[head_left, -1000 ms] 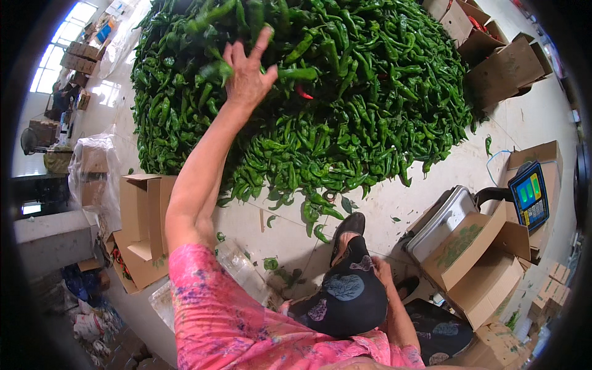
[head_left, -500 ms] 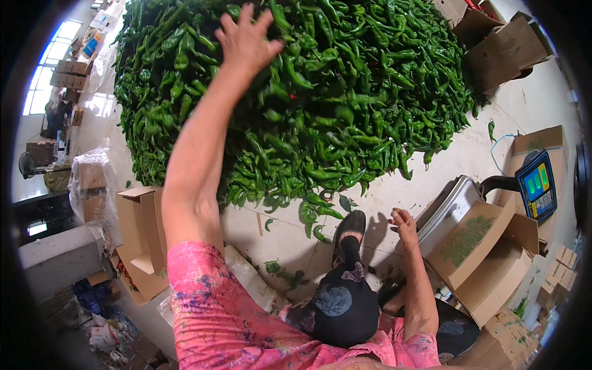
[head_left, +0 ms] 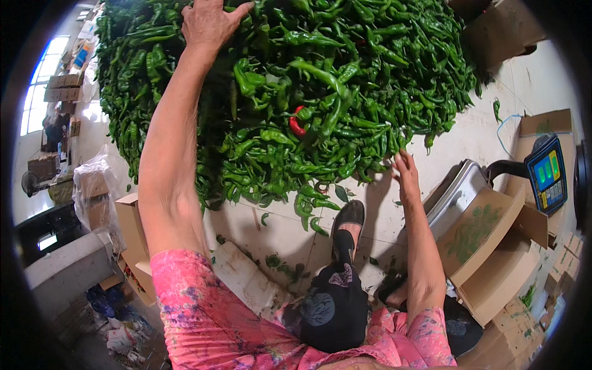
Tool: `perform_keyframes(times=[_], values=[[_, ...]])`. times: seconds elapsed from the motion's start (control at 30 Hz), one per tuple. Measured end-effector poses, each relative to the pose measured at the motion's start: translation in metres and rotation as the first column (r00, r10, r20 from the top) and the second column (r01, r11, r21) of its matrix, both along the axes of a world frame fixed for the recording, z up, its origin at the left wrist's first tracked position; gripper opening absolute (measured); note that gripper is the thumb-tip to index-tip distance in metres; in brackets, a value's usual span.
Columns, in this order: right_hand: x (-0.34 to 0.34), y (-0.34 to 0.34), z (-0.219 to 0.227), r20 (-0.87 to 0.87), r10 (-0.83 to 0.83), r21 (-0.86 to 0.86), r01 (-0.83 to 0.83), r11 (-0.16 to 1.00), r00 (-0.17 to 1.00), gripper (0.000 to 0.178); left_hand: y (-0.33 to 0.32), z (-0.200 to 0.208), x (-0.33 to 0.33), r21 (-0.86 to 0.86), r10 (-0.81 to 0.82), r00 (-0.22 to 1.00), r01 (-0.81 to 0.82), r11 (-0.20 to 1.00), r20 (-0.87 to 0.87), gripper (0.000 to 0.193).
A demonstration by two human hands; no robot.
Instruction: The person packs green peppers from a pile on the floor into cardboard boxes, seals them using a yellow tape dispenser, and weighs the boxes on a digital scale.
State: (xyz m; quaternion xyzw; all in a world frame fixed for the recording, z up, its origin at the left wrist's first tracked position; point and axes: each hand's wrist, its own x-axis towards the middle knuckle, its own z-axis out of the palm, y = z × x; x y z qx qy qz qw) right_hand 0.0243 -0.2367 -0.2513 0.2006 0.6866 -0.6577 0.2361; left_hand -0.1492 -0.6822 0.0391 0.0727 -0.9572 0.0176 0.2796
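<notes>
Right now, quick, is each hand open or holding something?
Left hand: spread open at the peppers, partly out of view; can't tell if it holds one.
Right hand: open by the peppers' edge, nothing seen in it.

Bright paned window (head_left: pixel 38 92), plastic-wrapped cartons (head_left: pixel 94 185), blue scale display (head_left: pixel 547 172)

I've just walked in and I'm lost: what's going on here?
A person has both bare hands at a heap of green peppers. The left hand is over its left side, partly cut off by the picture's top edge, so I can't tell whether it grips any. The right hand, half open, is at the near edge, nothing visible in it. One red pepper shows among them. To the right are an open cardboard box and a lit display.
</notes>
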Motion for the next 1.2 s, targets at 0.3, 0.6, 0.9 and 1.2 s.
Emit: perform_keyframes(times=[0.3,0.6,0.9,1.2], values=[[-0.03,-0.034,0.006,-0.077,0.004,-0.031,-0.006,1.0,0.997,0.072,0.052,-0.125,0.136,0.127,-0.37,0.896,0.348,0.929,0.248,0.057],[-0.014,-0.001,0.005,-0.023,0.089,0.075,-0.087,0.993,0.996,0.067,0.052,-0.06,0.152,0.302,-0.264,0.952,0.21,0.93,0.153,0.038],[0.006,-0.035,0.004,0.102,0.012,-0.073,-0.004,0.997,0.995,0.072,0.124,-0.188,0.168,0.084,-0.236,0.913,0.221,0.972,0.333,0.068],[0.048,-0.022,-0.009,0.172,0.16,-0.164,-0.132,0.978,0.972,0.064,0.197,-0.196,0.24,0.527,-0.504,0.625,0.168,0.833,0.596,0.052]])
